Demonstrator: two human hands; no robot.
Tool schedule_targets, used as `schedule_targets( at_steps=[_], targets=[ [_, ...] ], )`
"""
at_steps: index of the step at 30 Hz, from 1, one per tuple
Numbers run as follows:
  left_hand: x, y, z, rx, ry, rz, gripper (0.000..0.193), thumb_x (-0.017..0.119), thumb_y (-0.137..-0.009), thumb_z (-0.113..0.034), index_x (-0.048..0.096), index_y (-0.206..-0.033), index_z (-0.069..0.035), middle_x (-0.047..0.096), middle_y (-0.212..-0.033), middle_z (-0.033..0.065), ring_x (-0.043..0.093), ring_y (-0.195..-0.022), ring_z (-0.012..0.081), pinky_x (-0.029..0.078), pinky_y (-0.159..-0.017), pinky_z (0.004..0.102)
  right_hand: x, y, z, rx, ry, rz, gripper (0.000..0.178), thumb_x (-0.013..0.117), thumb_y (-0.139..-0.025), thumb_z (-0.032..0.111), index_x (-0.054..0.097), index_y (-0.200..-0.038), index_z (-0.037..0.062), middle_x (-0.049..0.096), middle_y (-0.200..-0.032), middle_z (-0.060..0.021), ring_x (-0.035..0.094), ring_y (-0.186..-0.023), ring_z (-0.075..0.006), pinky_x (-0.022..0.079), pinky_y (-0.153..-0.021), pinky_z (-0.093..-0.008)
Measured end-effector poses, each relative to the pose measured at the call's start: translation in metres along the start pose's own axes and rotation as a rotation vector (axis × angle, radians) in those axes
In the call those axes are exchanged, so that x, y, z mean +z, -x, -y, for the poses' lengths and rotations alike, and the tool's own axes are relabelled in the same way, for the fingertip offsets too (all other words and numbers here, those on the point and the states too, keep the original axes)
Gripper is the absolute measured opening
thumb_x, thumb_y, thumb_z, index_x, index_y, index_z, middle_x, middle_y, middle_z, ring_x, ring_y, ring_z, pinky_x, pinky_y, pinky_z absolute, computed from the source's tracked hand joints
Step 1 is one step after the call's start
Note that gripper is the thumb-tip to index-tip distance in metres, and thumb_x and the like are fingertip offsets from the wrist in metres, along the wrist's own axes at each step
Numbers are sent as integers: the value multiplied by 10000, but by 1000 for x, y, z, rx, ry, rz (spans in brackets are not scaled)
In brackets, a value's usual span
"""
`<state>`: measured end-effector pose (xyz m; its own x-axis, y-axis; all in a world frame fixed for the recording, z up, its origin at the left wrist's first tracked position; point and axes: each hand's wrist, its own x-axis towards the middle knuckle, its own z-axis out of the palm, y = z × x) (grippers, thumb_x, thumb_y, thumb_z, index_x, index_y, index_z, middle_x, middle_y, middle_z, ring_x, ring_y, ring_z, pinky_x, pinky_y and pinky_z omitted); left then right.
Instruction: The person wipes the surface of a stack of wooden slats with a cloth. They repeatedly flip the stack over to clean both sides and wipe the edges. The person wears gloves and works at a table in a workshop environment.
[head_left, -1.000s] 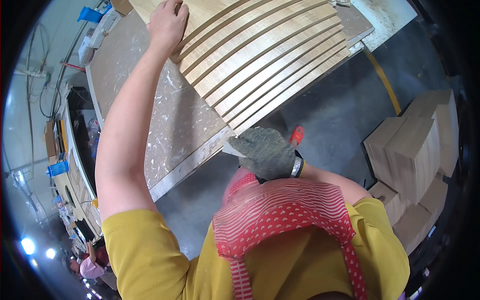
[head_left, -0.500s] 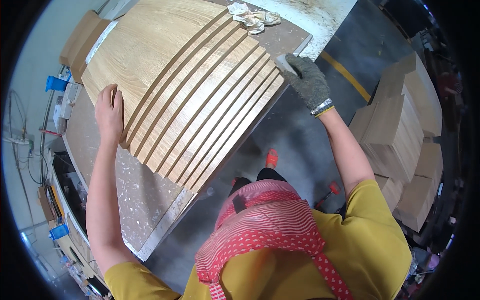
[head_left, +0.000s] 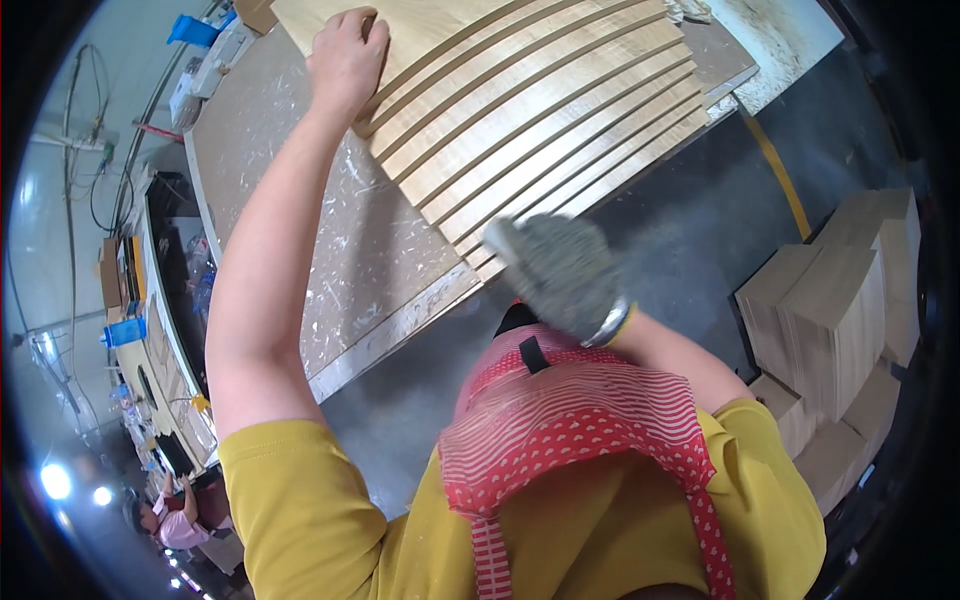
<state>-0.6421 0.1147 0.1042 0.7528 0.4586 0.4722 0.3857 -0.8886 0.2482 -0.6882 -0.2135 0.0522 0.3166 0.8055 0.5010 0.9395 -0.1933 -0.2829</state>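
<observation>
A fanned stack of wood-grain boards (head_left: 500, 130) lies on the workbench, each board stepped back so that its long edge shows. At the stack's left end, my bare left hand (head_left: 347, 55) grips the edge of an upper board with bent fingers. My right hand (head_left: 562, 270), in a dark grey knitted glove, is closed around a small pale flat piece (head_left: 498, 238) by the near corner of the lowest boards. Motion blurs this hand, so the piece's kind and whether it touches the wood cannot be made out.
The paint-flecked workbench (head_left: 345, 270) has a worn near edge. Cardboard stacks (head_left: 820, 300) stand on the floor at right, near a yellow floor line (head_left: 780, 180). Crumpled paper (head_left: 690, 10) lies beyond the boards. A blue container (head_left: 193, 30) is at far left; another person (head_left: 185, 525) works at lower left.
My right hand has swept from the stack's far right corner to its near corner, carrying the pale piece. My left hand stays at the boards' left end. The whole view has shifted.
</observation>
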Motion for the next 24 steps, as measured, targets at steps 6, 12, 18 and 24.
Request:
schedule_targets(
  at_steps=[6,12,18,24],
  targets=[
    [11,-4,10,51,13,1,340,500,-916,-330,625,-1162,-132,599,-1209,112,543,-1132,339,425,-970,419,7,4,23,36,-415,432,402,589,-842,286,565,-1176,64,627,-1004,-149,619,-923,-306,497,-777,-456],
    [-7,3,2,39,42,45,299,531,-945,-233,597,-1174,-52,599,-1191,153,555,-1125,321,422,-971,372,-63,30,-156,392,-128,-221,372,681,-836,258,630,-1155,74,658,-1036,-158,626,-987,-299,501,-871,-398],
    [-9,0,-4,50,57,67,298,527,-948,-209,588,-1170,-19,597,-1180,170,557,-1109,330,417,-973,368,-98,26,-256,633,13,-187,464,649,-862,327,601,-1255,85,628,-1155,-174,578,-1093,-319,443,-972,-397],
    [-15,3,-9,47,56,66,293,520,-950,-203,589,-1167,-18,603,-1165,177,560,-1103,336,419,-970,375,-82,6,-250,554,83,-135,421,618,-861,291,619,-1213,61,630,-1068,-167,586,-1015,-340,455,-908,-424]
  ],
)
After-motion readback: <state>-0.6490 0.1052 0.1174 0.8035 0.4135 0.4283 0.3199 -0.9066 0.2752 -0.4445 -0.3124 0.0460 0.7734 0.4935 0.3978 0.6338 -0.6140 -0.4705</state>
